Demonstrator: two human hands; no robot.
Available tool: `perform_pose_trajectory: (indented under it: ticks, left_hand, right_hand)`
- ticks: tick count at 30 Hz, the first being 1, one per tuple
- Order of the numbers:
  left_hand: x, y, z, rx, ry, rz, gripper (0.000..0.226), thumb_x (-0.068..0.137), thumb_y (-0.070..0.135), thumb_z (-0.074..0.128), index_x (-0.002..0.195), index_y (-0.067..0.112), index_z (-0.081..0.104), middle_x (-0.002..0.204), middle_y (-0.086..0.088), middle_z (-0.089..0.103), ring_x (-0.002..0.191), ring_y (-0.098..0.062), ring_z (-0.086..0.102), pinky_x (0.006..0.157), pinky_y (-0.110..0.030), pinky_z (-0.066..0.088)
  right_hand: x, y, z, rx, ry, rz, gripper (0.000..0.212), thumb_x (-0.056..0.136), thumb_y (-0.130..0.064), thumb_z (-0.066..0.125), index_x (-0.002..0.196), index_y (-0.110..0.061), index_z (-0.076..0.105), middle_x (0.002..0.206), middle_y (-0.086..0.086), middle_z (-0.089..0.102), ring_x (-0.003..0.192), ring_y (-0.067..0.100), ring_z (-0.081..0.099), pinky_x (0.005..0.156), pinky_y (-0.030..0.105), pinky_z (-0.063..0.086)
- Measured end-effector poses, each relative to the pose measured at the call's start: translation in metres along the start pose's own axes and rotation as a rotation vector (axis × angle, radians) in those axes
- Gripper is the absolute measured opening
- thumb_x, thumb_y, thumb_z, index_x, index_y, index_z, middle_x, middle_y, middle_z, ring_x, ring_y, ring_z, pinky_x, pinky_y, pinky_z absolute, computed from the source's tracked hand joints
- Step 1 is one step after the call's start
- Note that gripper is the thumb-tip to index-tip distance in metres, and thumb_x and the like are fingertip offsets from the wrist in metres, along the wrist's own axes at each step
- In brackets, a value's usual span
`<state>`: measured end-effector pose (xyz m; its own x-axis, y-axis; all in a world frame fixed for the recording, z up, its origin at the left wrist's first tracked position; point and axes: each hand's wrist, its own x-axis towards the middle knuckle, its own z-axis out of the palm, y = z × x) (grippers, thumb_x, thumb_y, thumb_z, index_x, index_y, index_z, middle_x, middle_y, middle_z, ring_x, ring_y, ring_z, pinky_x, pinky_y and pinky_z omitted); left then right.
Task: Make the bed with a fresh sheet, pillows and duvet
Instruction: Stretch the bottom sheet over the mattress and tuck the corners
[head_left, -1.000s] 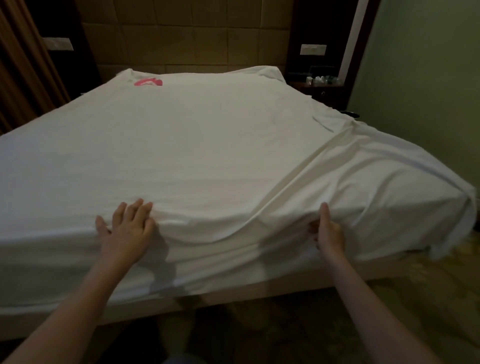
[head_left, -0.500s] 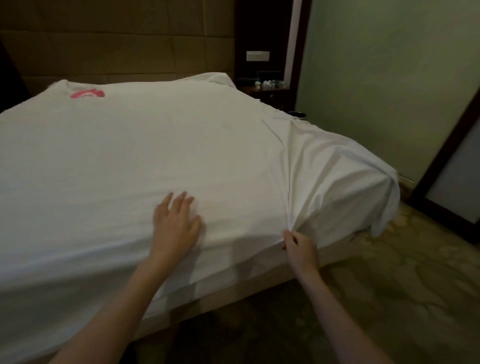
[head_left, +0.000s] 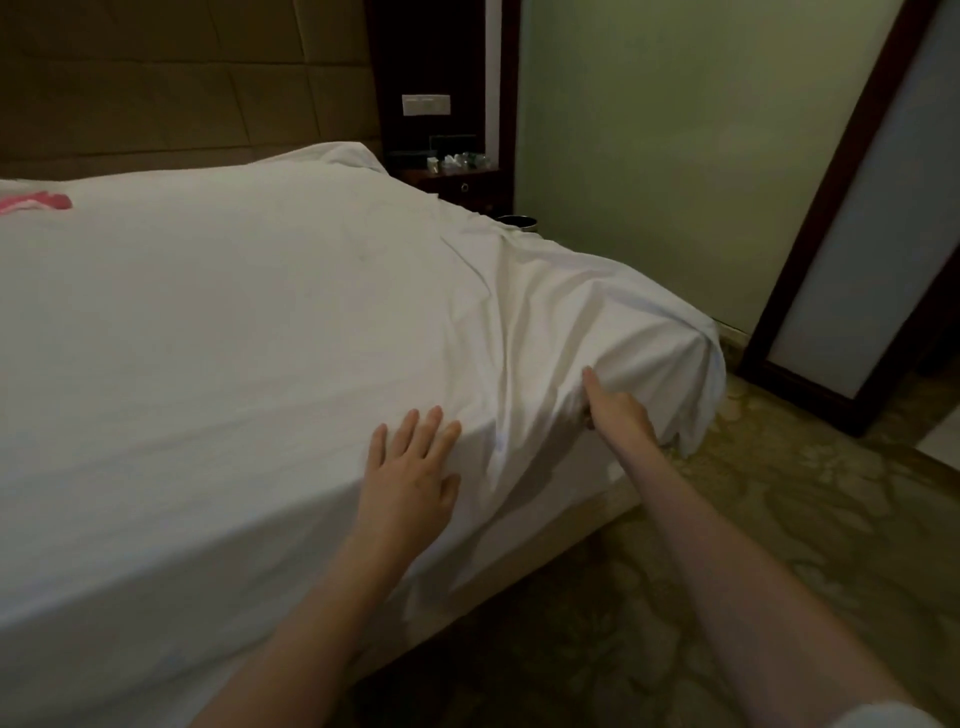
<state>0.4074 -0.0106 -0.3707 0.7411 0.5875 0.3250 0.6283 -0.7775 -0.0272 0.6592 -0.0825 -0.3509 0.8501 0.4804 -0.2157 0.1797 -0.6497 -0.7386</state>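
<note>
A white sheet (head_left: 234, 322) covers the whole bed and hangs loose and wrinkled over the near right corner (head_left: 675, 358). My left hand (head_left: 410, 478) lies flat on the sheet at the foot edge, fingers spread. My right hand (head_left: 615, 410) grips a bunch of sheet just left of that corner, fingers hidden in the fabric. A pink mark (head_left: 36, 201) shows on the sheet at the far left. No pillows or duvet are in sight.
A dark nightstand (head_left: 457, 182) with small items stands at the bed's far right, a dark bin (head_left: 517, 222) beside it. A green wall and a dark-framed panel (head_left: 841, 249) are to the right. Patterned carpet (head_left: 779, 519) surrounds the wooden bed base (head_left: 530, 545).
My view has swung right toward the bed corner. Both hands have slid right along the foot edge, the right one still gripping the sheet and now closer to the corner.
</note>
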Motion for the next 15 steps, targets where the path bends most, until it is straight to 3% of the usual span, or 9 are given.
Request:
perform_pose_trajectory:
  ticks: [3, 6, 8, 10, 12, 13, 15]
  left_hand:
    - [0.000, -0.002, 0.002, 0.002, -0.018, 0.006, 0.057, 0.075, 0.033, 0.065, 0.129, 0.020, 0.058, 0.137, -0.007, 0.055, 0.125, -0.034, 0.052, 0.099, -0.053, 0.040]
    - [0.003, -0.004, 0.001, 0.082, -0.033, 0.009, 0.058, 0.065, 0.039, 0.059, 0.120, 0.021, 0.065, 0.126, -0.006, 0.063, 0.113, -0.032, 0.062, 0.089, -0.052, 0.049]
    - [0.009, -0.004, -0.004, 0.086, -0.021, 0.014, 0.052, 0.066, 0.042, 0.057, 0.113, 0.024, 0.067, 0.120, -0.004, 0.066, 0.105, -0.032, 0.064, 0.083, -0.050, 0.051]
    - [0.016, -0.002, -0.012, 0.063, -0.002, 0.008, 0.041, 0.071, 0.045, 0.051, 0.104, 0.028, 0.069, 0.109, -0.001, 0.067, 0.092, -0.030, 0.065, 0.075, -0.046, 0.050]
    - [0.024, 0.000, -0.019, 0.064, -0.020, 0.002, 0.040, 0.074, 0.047, 0.042, 0.100, 0.032, 0.069, 0.097, 0.001, 0.064, 0.081, -0.029, 0.062, 0.070, -0.043, 0.048]
    - [0.028, 0.004, -0.021, 0.078, -0.018, 0.017, 0.042, 0.075, 0.047, 0.041, 0.104, 0.034, 0.068, 0.097, -0.001, 0.062, 0.081, -0.030, 0.060, 0.071, -0.044, 0.047]
    - [0.034, 0.010, -0.023, 0.091, -0.064, 0.047, 0.045, 0.083, 0.045, 0.044, 0.124, 0.036, 0.059, 0.115, -0.007, 0.055, 0.099, -0.034, 0.053, 0.090, -0.050, 0.039]
  right_hand:
    - [0.013, -0.008, 0.014, -0.052, 0.062, -0.069, 0.060, 0.096, -0.054, 0.036, 0.119, -0.004, 0.060, 0.121, 0.018, 0.059, 0.108, 0.036, 0.056, 0.091, 0.040, 0.046]
    - [0.016, 0.001, 0.012, -0.062, 0.178, -0.123, 0.047, 0.101, -0.039, 0.034, 0.111, -0.002, 0.062, 0.112, 0.020, 0.061, 0.101, 0.036, 0.058, 0.081, 0.037, 0.044]
    - [0.014, 0.021, 0.004, -0.065, 0.235, -0.149, 0.044, 0.102, -0.036, 0.034, 0.090, -0.005, 0.063, 0.093, 0.017, 0.061, 0.086, 0.032, 0.059, 0.074, 0.036, 0.043]
    - [0.007, 0.046, -0.001, -0.042, 0.266, -0.159, 0.045, 0.103, -0.035, 0.037, 0.067, -0.012, 0.053, 0.066, 0.008, 0.050, 0.060, 0.021, 0.047, 0.060, 0.030, 0.038]
    - [-0.006, 0.064, -0.001, -0.015, 0.287, -0.205, 0.046, 0.103, -0.032, 0.039, 0.061, -0.013, 0.048, 0.057, 0.002, 0.040, 0.051, 0.015, 0.035, 0.051, 0.025, 0.028]
    - [-0.009, 0.069, -0.001, 0.002, 0.294, -0.227, 0.046, 0.102, -0.030, 0.040, 0.061, -0.013, 0.048, 0.056, 0.002, 0.039, 0.051, 0.015, 0.035, 0.050, 0.025, 0.026]
    - [-0.012, 0.066, 0.001, 0.034, 0.287, -0.251, 0.045, 0.101, -0.029, 0.041, 0.060, -0.012, 0.048, 0.056, 0.003, 0.040, 0.053, 0.016, 0.036, 0.049, 0.026, 0.025]
